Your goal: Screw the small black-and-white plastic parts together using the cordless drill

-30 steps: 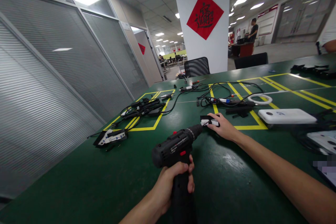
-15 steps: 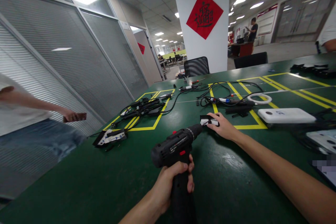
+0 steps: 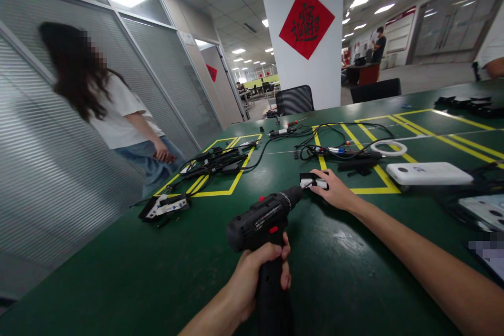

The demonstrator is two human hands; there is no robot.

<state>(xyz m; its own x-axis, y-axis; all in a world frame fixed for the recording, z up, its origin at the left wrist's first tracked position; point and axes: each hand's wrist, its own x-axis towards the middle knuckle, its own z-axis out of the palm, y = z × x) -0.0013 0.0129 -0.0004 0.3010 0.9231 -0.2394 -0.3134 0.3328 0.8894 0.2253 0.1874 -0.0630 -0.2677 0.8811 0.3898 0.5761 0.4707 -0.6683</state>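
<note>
Green bench point(image 3: 157, 273), yellow tape lines point(image 3: 378, 173) marking rectangles on its top. Lying on it: a tangle of black cables point(image 3: 214, 163) inside the left rectangle; a black-and-white part point(image 3: 163, 206) near the left edge; more black cable loops point(image 3: 338, 139) mid-bench; a white ring point(image 3: 389, 148); a flat white case point(image 3: 429, 173) to the right; a small black-and-white piece point(image 3: 313, 180) at centre; dark parts point(image 3: 468, 105) at the far right.

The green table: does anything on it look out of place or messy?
Nothing is spilled or broken. The only untidy part is the black cables, which lie tangled across the yellow tape lines on the table. The left hand holds the drill steady against the small part under the right hand.
</note>
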